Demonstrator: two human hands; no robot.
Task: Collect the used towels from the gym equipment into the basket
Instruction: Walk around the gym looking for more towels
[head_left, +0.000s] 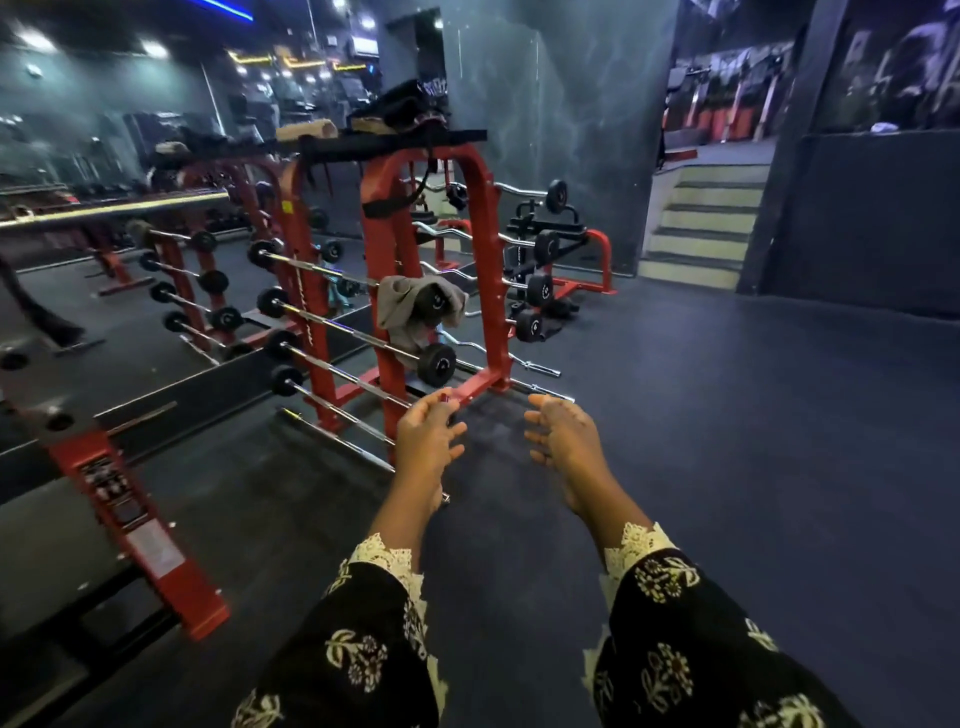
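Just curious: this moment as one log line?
left hand open | right hand open | grey towel draped on red rack | basket unseen

Grey towel (402, 306) (crumpled) draped over barbell (363, 340).

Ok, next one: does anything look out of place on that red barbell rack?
Yes. A grey towel hangs crumpled over the end of a barbell on the red rack, covering part of its weight. A tan rolled cloth and a dark fabric heap lie on the rack's top. Left hand and right hand hold nothing.
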